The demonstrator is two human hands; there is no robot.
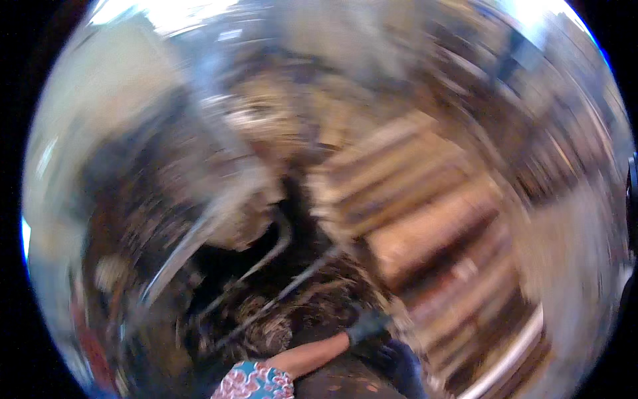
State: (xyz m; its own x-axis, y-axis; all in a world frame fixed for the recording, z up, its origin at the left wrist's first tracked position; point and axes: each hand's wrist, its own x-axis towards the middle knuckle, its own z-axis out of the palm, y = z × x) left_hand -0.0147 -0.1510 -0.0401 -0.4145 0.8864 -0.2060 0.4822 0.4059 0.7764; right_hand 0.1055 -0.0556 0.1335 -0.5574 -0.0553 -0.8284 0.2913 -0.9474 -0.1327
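Observation:
Motion smears the whole head view. My left hand [369,326], in a dark green glove, reaches rightward from a bare forearm and a teal flowered sleeve. It is nearest to the left edge of a large slatted wooden stack [425,219], which looks like a pallet or piled boards. Whether the glove touches the wood I cannot make out, and its fingers are too blurred to read. My right hand does not show. Just right of the glove is a dark blue patch [404,366], perhaps cloth.
Thin pale bars [299,279] slant across a dark hollow left of the stack. A blurred grey, angular shape [212,213] stands further left. A curved white strip [508,359] runs along the stack's lower right, with pale floor [578,266] beyond.

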